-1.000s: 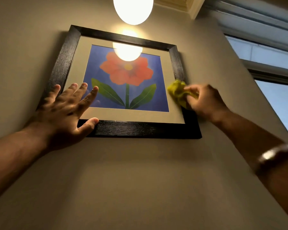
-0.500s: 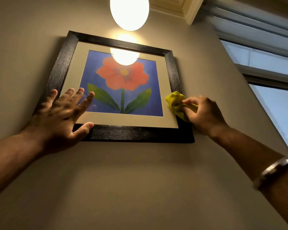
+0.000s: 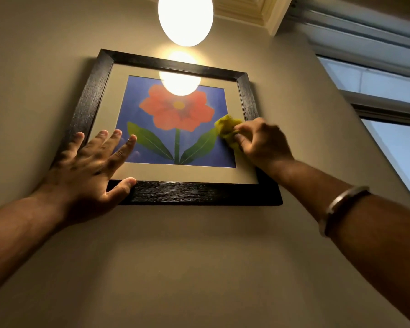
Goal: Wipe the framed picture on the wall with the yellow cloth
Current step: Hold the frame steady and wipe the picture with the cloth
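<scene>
We're bracing the framed picture (image 3: 175, 129), wide side running level, with our flat left hand (image 3: 90, 171) at 8 o'clock while our right hand (image 3: 263, 143) is pinching the balled yellow cloth (image 3: 226, 129) at 3 o'clock.

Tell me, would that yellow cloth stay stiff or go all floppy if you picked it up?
Probably floppy. The yellow cloth is scrunched into a lumpy wad in the right hand, so it likely bends easily. It looks light too, since a few fingers hold it against the picture. It probably would not slip, being soft and bunched, though that is a guess.
</scene>
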`<state>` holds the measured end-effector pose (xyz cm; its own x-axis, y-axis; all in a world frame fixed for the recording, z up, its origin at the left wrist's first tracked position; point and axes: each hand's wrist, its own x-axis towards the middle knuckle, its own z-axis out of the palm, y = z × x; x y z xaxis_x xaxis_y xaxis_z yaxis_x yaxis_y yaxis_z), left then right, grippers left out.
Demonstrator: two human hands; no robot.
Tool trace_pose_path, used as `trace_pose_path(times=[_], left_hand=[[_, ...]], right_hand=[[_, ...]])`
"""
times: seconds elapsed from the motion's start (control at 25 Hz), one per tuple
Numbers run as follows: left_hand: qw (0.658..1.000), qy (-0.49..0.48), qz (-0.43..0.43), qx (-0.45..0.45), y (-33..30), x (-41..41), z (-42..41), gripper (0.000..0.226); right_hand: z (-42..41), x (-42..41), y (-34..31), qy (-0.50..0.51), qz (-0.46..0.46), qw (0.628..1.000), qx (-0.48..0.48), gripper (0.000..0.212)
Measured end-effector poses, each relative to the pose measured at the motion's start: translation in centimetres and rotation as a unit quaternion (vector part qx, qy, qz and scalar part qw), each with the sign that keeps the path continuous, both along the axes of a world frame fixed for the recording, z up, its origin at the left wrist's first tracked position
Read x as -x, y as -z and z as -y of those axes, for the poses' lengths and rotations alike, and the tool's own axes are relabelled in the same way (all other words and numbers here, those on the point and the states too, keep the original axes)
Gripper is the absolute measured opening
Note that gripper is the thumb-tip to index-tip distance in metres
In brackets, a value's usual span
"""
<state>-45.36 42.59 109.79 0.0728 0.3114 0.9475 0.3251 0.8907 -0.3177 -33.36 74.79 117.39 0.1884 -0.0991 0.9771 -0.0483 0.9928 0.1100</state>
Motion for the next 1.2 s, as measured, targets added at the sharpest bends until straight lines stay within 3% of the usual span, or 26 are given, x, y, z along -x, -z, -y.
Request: trace_pose_path(times=[0.12,0.24,0.36,0.44,0.56,0.72,0.84,0.96,1.04,1.12,1.2], left_hand=[[1.000,0.002,0.000,-0.003,0.0,0.0,0.1,0.081],[1.000,-0.008,-0.006,-0.006,0.1,0.3,0.3,0.080],[1.000,0.000,-0.004,-0.006,0.1,0.1,0.2,0.080],[1.000,0.000,-0.005,-0.005,0.2,0.0,-0.1,0.080],[1.000,0.000,-0.008,-0.007,0.2,0.4,0.0,0.080],[1.000,0.013,-0.013,0.002,-0.1,0.2,0.1,0.080],[1.000,0.015,-0.016,-0.001,0.0,0.3,0.1,0.080],[1.000,0.013,-0.020,-0.008,-0.1,0.3,0.1,0.079],[1.000,0.009,-0.020,-0.013,0.0,0.3,0.1,0.080],[1.000,0.007,-0.017,-0.015,0.1,0.3,-0.1,0.081],[1.000,0.008,-0.018,-0.014,0.0,0.2,-0.1,0.081]], right_hand=[[0.7,0.8,-3.6,-0.006,-0.062,0.996,0.061,0.029],[1.2,1.8,-6.2,0.017,-0.049,0.998,0.024,0.029],[-0.6,1.0,-9.2,0.010,-0.060,0.990,0.125,0.031],[-0.4,0.4,-9.2,0.004,-0.055,0.989,0.139,0.033],[-0.7,0.7,-3.0,0.034,0.006,0.999,0.031,0.035],[-3.1,1.2,9.7,0.068,0.117,0.990,-0.047,0.060],[-3.0,1.0,4.1,0.089,0.109,0.990,-0.031,0.061],[-1.3,0.5,-7.7,0.052,0.127,0.987,0.081,0.061],[0.1,0.4,-11.8,0.036,0.139,0.981,0.130,0.060],[-0.1,0.3,-10.4,0.061,0.139,0.983,0.105,0.057],[-1.8,0.6,-4.2,0.062,0.135,0.988,0.045,0.057]])
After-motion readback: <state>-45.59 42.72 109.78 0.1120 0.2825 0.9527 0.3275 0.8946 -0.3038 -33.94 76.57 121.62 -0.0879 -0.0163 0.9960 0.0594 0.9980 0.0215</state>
